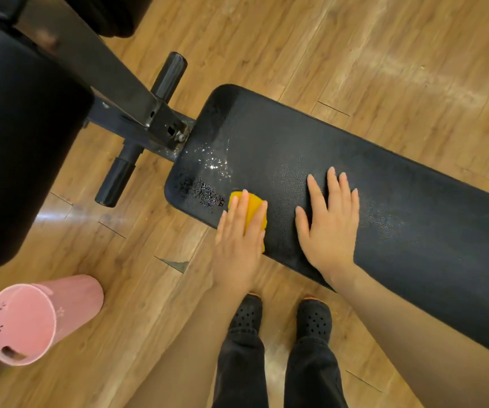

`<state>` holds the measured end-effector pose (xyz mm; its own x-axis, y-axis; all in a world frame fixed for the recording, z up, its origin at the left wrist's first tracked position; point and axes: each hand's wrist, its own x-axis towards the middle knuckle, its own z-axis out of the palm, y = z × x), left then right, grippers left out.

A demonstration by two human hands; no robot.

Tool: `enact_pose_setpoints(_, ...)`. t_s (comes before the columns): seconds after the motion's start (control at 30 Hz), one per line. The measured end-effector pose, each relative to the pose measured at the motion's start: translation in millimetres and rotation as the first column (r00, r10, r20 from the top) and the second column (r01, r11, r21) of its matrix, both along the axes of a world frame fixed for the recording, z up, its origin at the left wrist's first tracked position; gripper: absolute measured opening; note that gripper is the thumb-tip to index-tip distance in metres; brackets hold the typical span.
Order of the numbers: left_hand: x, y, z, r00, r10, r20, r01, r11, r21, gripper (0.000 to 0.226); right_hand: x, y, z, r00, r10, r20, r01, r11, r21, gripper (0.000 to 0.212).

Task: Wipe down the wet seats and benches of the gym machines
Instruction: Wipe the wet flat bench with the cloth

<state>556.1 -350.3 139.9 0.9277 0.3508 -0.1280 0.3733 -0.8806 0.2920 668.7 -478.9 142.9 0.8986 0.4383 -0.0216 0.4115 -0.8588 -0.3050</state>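
Two flat hands are being pressed down — the left hand (pixel 239 231) on a yellow sponge (pixel 250 212), the right hand (pixel 330 223) bare on the bench (pixel 414 187). Droplets (pixel 208 189) beside the sponge are risking being smeared — not absorbed.

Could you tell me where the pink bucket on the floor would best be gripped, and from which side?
Probably at the handle slot cut in the rim of the pink bucket. It stands upright with its open mouth facing up, so come from above and hook your fingers through the slot.
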Motion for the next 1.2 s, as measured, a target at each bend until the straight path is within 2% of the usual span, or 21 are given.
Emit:
enact_pose_setpoints(0.07,32,24,1,1.000,-0.012,-0.006,0.012,0.999,0.040,0.052,-1,1,-1,1.000,-0.008,0.020,0.008,0.999,-0.041,0.055)
enact_pose_setpoints(0.23,89,57,7,0.999,0.021,-0.025,-0.021,1.000,-0.007,0.051,-2,1,-3,0.999,-0.001,0.051,0.003,0.999,-0.043,0.055)
enact_pose_setpoints(0.43,19,21,2,0.996,0.049,0.072,-0.045,0.998,-0.047,0.046,-3,2,-3,0.999,-0.003,0.046,0.005,0.999,-0.050,0.056)
enact_pose_setpoints(0.6,-18,9,2,0.998,0.029,0.047,-0.025,0.995,-0.095,0.049,-3,3,-2,0.999,-0.006,0.054,0.009,0.997,-0.071,0.056)
enact_pose_setpoints(0.7,24,39,3,0.998,-0.021,0.052,0.023,0.999,-0.039,0.048,-4,4,-2,0.999,-0.006,0.052,0.010,0.997,-0.079,0.056)
enact_pose_setpoints(0.83,103,87,11,0.999,0.038,-0.021,-0.039,0.999,-0.015,0.048,-4,3,-1,0.999,-0.009,0.048,0.012,0.997,-0.082,0.056)
enact_pose_setpoints(0.9,114,92,12,0.999,0.033,-0.021,-0.033,0.999,-0.013,0.049,-3,3,0,0.999,-0.009,0.046,0.013,0.997,-0.081,0.056)
enact_pose_setpoints(1.03,74,71,4,0.996,0.030,0.083,-0.030,1.000,0.003,0.050,-4,4,0,0.999,-0.007,0.044,0.010,0.997,-0.071,0.057)
enact_pose_setpoints(1.2,-4,23,-2,0.995,0.018,0.093,-0.015,0.999,-0.037,0.047,-4,3,-1,0.999,-0.007,0.038,0.010,0.996,-0.090,0.057)
